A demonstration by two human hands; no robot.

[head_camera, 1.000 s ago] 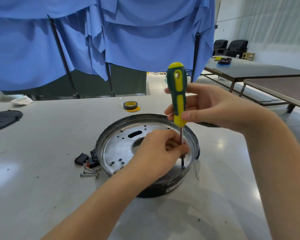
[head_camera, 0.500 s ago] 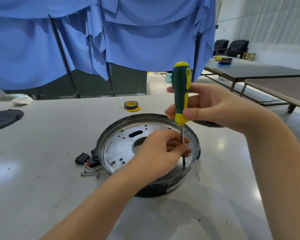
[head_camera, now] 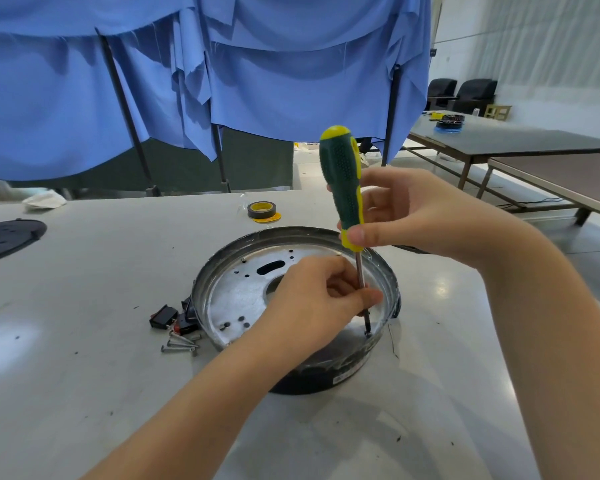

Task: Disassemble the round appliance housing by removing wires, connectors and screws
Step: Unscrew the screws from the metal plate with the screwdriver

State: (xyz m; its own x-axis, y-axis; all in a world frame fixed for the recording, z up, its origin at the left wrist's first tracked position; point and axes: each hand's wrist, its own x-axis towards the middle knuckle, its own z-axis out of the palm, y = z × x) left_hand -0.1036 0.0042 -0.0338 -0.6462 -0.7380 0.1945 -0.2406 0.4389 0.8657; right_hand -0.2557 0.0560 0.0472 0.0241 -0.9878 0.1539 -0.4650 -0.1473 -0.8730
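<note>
The round appliance housing (head_camera: pixel 222 282) lies open side up on the grey table, its silver inner plate pierced by several holes. A green and yellow screwdriver (head_camera: pixel 342 181) stands upright in it, tip on a screw (head_camera: pixel 368 333) near the front right rim. My right hand (head_camera: pixel 420 213) grips the lower handle. My left hand (head_camera: pixel 319 303) reaches into the housing and pinches the metal shaft just above the tip. Loose screws (head_camera: pixel 181 342) and a black rocker switch (head_camera: pixel 163 317) lie left of the housing.
A roll of yellow and black tape (head_camera: pixel 262 210) sits behind the housing. A black perforated disc (head_camera: pixel 4 237) lies at the far left edge, white crumpled material (head_camera: pixel 44 199) behind it. Blue cloth hangs beyond the table. More tables stand at right.
The screwdriver handle has turned in my right hand, showing more green and less yellow. Both hands stay in place at the housing.
</note>
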